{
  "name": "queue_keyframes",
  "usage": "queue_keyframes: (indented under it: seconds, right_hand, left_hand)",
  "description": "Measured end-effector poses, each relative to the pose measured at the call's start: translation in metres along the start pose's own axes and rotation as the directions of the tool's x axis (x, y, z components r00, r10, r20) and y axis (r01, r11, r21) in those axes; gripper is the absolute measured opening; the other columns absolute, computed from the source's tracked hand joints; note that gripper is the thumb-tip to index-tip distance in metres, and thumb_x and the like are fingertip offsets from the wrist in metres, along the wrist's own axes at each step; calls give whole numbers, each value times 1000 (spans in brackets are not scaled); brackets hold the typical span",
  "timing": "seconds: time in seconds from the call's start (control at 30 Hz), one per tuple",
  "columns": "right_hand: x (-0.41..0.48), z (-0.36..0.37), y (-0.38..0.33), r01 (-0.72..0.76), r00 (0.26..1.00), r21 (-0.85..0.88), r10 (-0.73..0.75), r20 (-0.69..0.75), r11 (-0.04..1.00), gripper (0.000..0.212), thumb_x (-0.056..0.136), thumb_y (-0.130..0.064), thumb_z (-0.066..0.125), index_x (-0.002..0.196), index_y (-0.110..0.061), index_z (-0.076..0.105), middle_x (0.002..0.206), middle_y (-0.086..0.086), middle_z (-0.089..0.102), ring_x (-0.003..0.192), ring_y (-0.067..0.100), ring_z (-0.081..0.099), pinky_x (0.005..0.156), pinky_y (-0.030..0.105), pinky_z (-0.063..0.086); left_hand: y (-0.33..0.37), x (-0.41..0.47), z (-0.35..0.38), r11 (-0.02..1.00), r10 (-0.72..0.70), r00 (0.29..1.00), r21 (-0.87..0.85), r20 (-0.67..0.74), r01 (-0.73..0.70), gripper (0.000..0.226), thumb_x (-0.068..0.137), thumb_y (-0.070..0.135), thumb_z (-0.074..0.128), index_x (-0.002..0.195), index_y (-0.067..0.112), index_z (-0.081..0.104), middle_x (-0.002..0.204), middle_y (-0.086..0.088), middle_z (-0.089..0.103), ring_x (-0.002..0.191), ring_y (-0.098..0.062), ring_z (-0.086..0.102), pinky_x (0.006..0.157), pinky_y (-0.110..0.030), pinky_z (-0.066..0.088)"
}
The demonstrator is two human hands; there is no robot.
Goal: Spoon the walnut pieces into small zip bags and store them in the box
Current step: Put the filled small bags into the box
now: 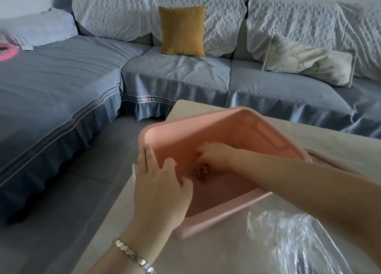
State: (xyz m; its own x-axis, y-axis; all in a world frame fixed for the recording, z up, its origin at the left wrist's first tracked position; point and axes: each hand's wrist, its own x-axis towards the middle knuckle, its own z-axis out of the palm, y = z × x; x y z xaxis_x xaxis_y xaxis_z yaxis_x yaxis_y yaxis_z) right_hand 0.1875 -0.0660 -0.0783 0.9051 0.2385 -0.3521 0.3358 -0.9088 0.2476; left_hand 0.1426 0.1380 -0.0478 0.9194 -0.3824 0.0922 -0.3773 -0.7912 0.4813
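1. The box (206, 125) is smooth pink plastic with a soft sheen.
2. The walnut pieces (201, 172) look rough and matt brown.
3. The clear bag (288, 238) is thin, glossy, crinkled film.
4. The table (206, 253) has a pale matt top (its material is unclear).
5. The sofa cover (175, 77) is embossed matt cloth.
6. The mustard cushion (182, 30) is woven cloth.
7. The bracelet (132, 254) is shiny metal links.

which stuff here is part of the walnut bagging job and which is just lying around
Job: pink box, walnut pieces against the right hand, clear plastic bags, left hand on the box rim.
Lying about: sofa, yellow cushion, white pillow.
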Motion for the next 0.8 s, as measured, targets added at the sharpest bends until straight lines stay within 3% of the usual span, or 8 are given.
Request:
queue_keyframes:
  seconds: [0.07,0.17,0.27,0.4,0.53,0.63,0.7,0.8]
  right_hand:
    - [4,4,1,104,987,-122,-87,133,987,35,94,-19,44,127,-29,54,132,3,45,123,27,38,95,37,38]
    - [9,7,3,138,987,-271,-110,118,953,37,96,-23,40,131,-34,48,136,0,43,126,25,35,90,34,36]
    - [10,9,1,78,990,-267,-43,133,961,38,95,-21,42,131,-33,48,138,1,41,127,25,35,91,35,38]
    - [-13,-10,1,-113,990,161,97,99,981,32,88,-20,52,118,-28,60,121,1,58,111,25,53,89,36,46]
    - [-87,-37,-9,-165,965,592,252,-66,789,24,88,-23,57,111,-20,65,110,-2,65,101,14,57,93,28,43]
    - [-169,-42,-20,-135,898,695,384,-215,706,21,88,-22,58,106,-21,68,102,-9,68,83,-1,55,79,11,41]
    - [-224,-35,-27,-179,843,695,473,-256,696,22,88,-24,58,108,-24,67,101,-15,67,82,-5,55,78,8,41]
    - [-301,-5,-34,-354,794,694,593,-131,627,19,87,-30,59,103,-32,67,81,-24,60,79,-4,57,79,9,45]
  left_hand:
    - [0,0,0,1000,7,1000,-6,-5,-7,25,88,30,46,111,22,50,156,-15,-2,142,-22,-14,116,-43,16]
    - [0,1,0,1000,1,1000,16,1,-1,27,88,31,45,113,23,50,156,-14,-2,142,-21,-14,115,-42,16]
    - [0,2,1,1000,-3,1000,18,-8,3,25,88,31,45,111,23,52,156,-14,-1,142,-22,-14,115,-42,16]
    - [-1,3,-1,998,-7,1000,58,14,6,24,88,32,45,109,23,54,156,-13,-2,143,-22,-12,116,-42,15]
    - [0,3,-6,992,-8,1000,126,24,5,28,87,33,48,111,22,57,154,-16,13,143,-26,1,116,-42,15]
    - [5,-3,-15,961,102,992,263,-68,-81,26,82,27,53,103,15,63,125,-15,53,123,-34,41,104,-49,31]
    - [21,-13,-16,933,214,972,313,-92,-176,22,81,20,56,100,11,64,115,-15,60,107,-36,53,96,-49,37]
    - [64,-42,-2,900,422,903,160,-79,-407,26,77,20,53,94,6,66,106,-16,65,95,-38,61,82,-46,48]
